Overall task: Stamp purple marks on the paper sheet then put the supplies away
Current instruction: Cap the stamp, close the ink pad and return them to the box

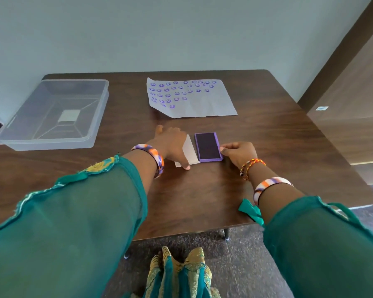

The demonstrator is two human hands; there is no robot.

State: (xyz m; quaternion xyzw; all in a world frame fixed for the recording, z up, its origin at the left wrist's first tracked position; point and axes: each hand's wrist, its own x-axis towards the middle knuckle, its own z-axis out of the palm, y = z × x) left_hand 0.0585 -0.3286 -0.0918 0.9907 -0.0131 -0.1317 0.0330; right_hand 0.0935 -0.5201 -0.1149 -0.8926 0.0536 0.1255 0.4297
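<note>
The fingers (226, 149) of the right hand (239, 154) are curled narrow, with the tips touching the lower right edge of the purple ink pad (208, 146). Whether they pinch the pad or only steady it cannot be told. The left hand (170, 145) lies palm down, fingers spread wide and flat, over the white lid (189, 152) that sits open just left of the pad; one fingertip presses the lid's lower corner near the frame center. The left hand holds nothing closed in its grip.

The ink pad lies flat at the center of the frame, its dark inked face up, inside a purple case. The lid touches the pad's left side.

The paper sheet (202, 104) lies above the pad, in the upper center of the frame, apart from both hands. Rows of round purple marks (177, 91) cover its upper and left portions; the lower right portion is blank. The sheet shows creases.

A clear plastic bin (52, 112) stands at the upper left of the frame, well apart from the sheet and pad. A small pale square shows at its bottom.

All items rest on a dark wood-grain surface (278, 147). Both wrists carry striped bangles; both arms wear teal sleeves.
</note>
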